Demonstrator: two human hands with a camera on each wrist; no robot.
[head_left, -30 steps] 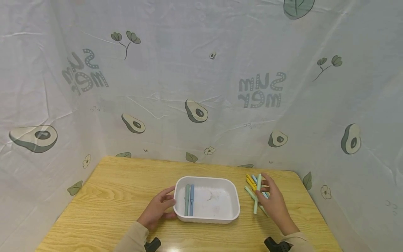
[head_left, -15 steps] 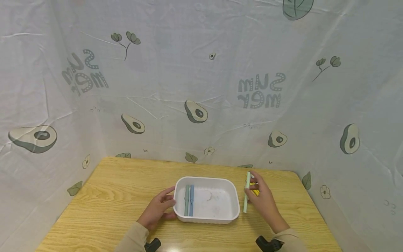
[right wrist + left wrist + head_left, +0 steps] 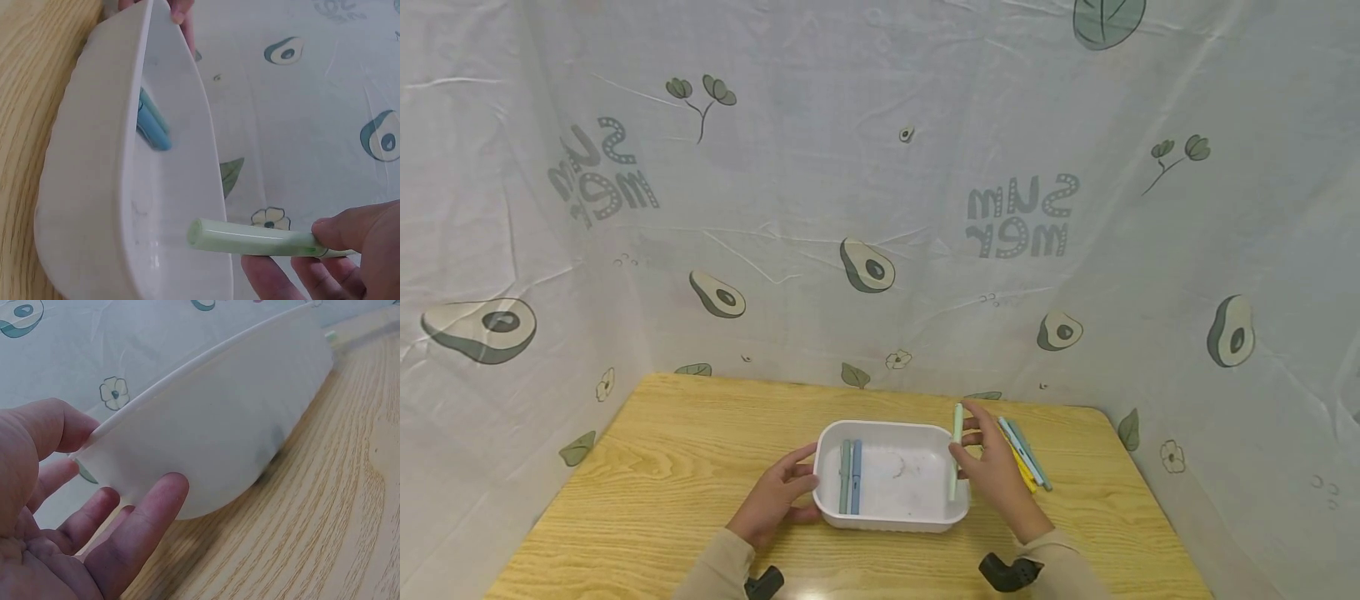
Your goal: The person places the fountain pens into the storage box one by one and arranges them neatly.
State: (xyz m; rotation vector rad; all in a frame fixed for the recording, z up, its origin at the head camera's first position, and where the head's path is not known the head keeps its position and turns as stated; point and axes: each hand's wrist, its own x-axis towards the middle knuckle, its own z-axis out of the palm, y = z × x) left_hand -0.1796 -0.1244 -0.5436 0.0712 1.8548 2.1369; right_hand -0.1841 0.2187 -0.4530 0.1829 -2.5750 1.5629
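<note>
My right hand pinches a pale green pen between thumb and fingers, over the right end of a white plastic tray. In the right wrist view this pen points its blunt end across the tray's rim. Inside the tray, at its left, a grey-green pen and a blue pen lie side by side. My left hand rests against the tray's left end. Up close in the left wrist view, its thumb is at the rim and its fingers spread along the outer wall.
Right of the tray, several pens lie on the wooden table, among them a yellow pen, a light blue pen and a grey-green pen. A patterned white curtain surrounds the table's back and sides.
My right hand has carried the pale green pen leftward from the loose pens to above the tray's right end, uncovering the pens behind it. The left hand and tray have stayed in place.
</note>
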